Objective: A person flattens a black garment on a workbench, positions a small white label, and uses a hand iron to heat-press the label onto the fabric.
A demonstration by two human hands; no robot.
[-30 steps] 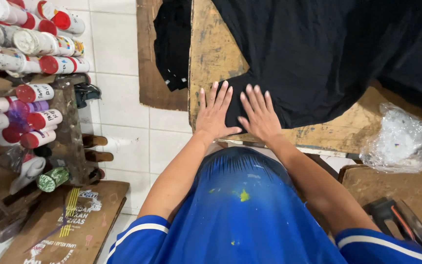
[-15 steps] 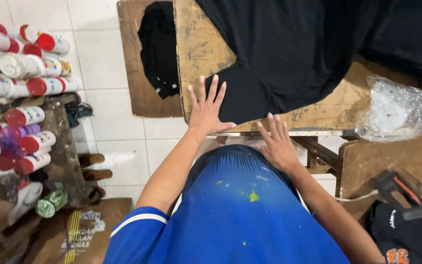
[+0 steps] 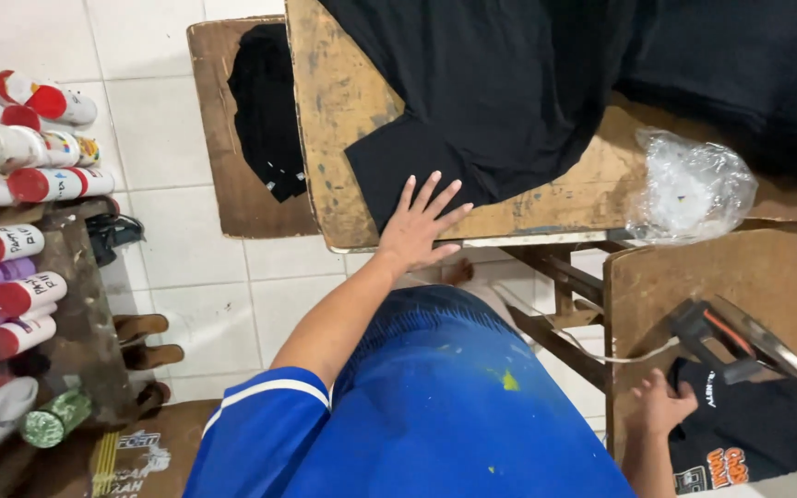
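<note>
The right hand (image 3: 661, 406) has left the black cotton shirt (image 3: 481, 111) for the printed dark garment (image 3: 740, 443) at four o'clock, fingers loosely apart, while the left hand (image 3: 417, 231), fingers (image 3: 431, 195) splayed flat, pins the shirt's hem on the worn wooden bench (image 3: 343, 111).

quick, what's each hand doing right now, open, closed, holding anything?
Left hand: open, flat on the black shirt, holding nothing.
Right hand: resting on the printed black garment; grip cannot be told.
</note>
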